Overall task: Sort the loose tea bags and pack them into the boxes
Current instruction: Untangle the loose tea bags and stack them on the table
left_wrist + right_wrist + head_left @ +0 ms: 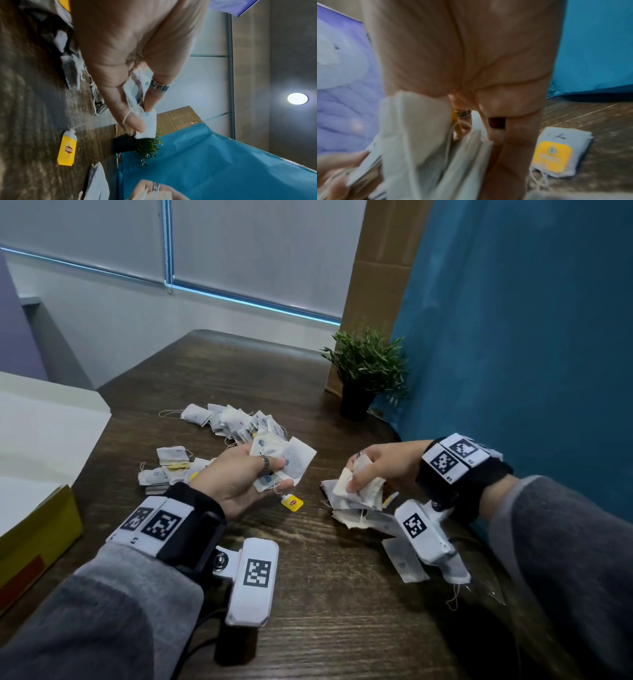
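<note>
Yellow tag [66, 148] (logo unreadable)

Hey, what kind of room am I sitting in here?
Probably an office or meeting room: a dark wooden table, a roller blind over the window, and a small potted plant beside a blue partition.

On a table [308, 594], spread apart: far centre, a heap of tea bags [236, 421]; nearer and to its left, a small stack of tea bags [168, 470]; at the left edge, an open box [37, 529]; at the far right corner, a potted plant [364, 371] before a cardboard panel [380, 285]. Above the table's middle, left hand [239, 477] with several bags, a tag [292, 503] dangling below it. To its right, right hand [380, 470] over another pile of bags [359, 511].
</note>
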Available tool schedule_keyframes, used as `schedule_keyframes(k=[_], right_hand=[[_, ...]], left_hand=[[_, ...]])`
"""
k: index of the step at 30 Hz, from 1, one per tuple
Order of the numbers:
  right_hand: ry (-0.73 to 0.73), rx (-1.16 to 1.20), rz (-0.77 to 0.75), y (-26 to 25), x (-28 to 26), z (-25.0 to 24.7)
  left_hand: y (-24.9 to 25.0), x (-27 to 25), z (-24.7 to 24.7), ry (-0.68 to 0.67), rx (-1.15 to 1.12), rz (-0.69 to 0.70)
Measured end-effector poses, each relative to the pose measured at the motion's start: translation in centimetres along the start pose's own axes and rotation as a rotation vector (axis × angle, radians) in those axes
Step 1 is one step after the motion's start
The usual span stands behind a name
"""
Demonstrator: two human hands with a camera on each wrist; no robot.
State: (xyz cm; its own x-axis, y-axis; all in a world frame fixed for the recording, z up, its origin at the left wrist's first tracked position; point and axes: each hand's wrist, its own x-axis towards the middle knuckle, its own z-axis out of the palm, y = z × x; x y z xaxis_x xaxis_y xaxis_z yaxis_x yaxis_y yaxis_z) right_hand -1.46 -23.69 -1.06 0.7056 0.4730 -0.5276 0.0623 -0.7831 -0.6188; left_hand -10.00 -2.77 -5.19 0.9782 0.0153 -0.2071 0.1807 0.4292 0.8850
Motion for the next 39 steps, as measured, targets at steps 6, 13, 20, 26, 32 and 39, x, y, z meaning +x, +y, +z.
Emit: schedule_keyframes(k=[6, 13, 20, 26, 32, 39], right_hand=[[0.023, -0.315, 0.05, 1.2, -1.5, 1.9], [0.113, -0.511, -0.129, 0.8, -2.7, 2.4], [0.107, 0.435, -0.461, -1.6, -1.8, 2.0], [0.074, 0.594, -0.494, -2.1, 0.5, 3.0], [0.142, 0.695, -0.458, -2.7, 1.1, 2.5], [0.204, 0.687, -0.42, -1.9, 0.5, 2.5]], left_hand=[[-0.3, 0.2, 0.0, -0.006, 0.014, -0.014], [-0.7, 0.1, 0.0, -0.027, 0.032, 0.027], [-0.8, 0.2, 0.9, -0.214, -0.103, -0.127], [-1.1, 0.1, 0.6, -0.428, -0.062, -0.161], [-1.4, -0.3, 0.8, -0.393, 0.081, -0.161], [-1.7, -0.3, 0.9, -0.278, 0.116, -0.047]])
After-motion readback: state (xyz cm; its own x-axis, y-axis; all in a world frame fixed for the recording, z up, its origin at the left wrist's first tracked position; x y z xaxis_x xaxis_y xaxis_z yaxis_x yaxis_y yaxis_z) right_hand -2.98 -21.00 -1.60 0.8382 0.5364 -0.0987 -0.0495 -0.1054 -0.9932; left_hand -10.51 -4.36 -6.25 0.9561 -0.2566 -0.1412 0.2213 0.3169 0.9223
